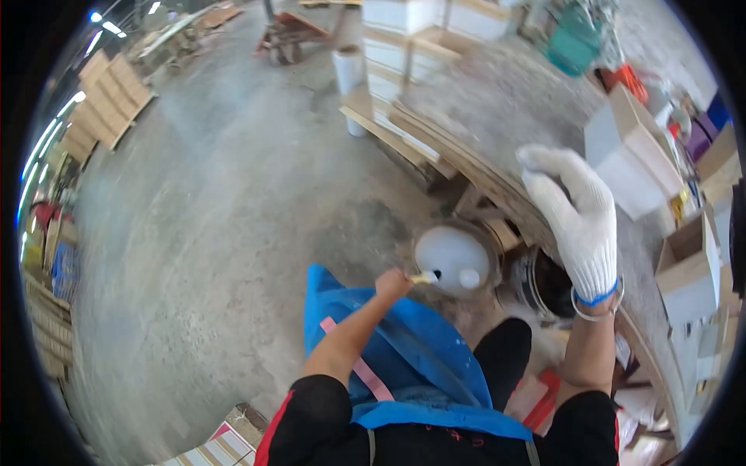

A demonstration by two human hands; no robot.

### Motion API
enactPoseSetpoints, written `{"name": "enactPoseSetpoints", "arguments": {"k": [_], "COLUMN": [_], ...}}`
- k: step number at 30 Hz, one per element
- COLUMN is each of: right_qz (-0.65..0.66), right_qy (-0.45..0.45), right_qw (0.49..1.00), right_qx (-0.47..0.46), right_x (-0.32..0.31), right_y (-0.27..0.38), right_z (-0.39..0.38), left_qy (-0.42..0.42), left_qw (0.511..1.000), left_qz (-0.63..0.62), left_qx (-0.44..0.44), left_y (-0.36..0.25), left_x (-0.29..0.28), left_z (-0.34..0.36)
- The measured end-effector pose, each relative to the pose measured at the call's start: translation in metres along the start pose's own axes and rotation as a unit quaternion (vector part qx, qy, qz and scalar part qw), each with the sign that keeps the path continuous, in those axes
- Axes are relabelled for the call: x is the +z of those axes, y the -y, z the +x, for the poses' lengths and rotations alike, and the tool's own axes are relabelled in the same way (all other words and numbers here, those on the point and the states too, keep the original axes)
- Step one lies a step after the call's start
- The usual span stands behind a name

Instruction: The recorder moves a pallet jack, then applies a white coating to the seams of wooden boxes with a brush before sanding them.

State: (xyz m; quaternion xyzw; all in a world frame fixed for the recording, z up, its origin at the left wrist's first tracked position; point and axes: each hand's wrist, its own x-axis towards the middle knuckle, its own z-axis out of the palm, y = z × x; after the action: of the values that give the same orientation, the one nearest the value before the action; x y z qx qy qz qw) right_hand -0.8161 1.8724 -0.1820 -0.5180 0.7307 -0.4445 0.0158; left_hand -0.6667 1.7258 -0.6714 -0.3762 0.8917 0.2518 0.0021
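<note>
My bare left hand (394,285) is closed round the pale yellow handle of a small brush (423,277). The brush's dark end reaches over a round bucket (418,233) of white liquid, where a white lump (468,279) shows near the right side. Whether the tip touches the liquid I cannot tell. My right hand (573,206), in a white knit glove with a blue cuff, hangs above the worktable's edge. Its thumb stands apart from the bent fingers, with nothing visible between them. A white box with wooden-looking edges (631,159) stands beside the gloved hand.
The dusty worktable (489,97) runs along my right side. Below it, a dark-mouthed bucket (548,283) sits by the white-filled one. Several white boxes are stacked at the table's far end (385,70). A green jug (575,43) stands at the back. Concrete floor (194,233) stretches left.
</note>
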Motion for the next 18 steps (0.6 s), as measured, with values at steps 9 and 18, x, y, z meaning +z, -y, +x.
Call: {"name": "enactPoseSetpoints", "arguments": {"k": [9, 18], "right_qz": [-0.007, -0.014], "right_qy": [-0.045, -0.039], "right_qw": [0.999, 0.997], "right_qx": [0.003, 0.068], "right_x": [0.003, -0.004], "right_y": [0.002, 0.016], "right_z": [0.005, 0.000], "left_qy": [-0.015, -0.029], "left_qw": [0.973, 0.972], "left_qz": [0.164, 0.174], "left_qx": [0.164, 0.158], "left_y": [-0.002, -0.011], "left_x": [-0.058, -0.066], "left_z": [-0.002, -0.007]}}
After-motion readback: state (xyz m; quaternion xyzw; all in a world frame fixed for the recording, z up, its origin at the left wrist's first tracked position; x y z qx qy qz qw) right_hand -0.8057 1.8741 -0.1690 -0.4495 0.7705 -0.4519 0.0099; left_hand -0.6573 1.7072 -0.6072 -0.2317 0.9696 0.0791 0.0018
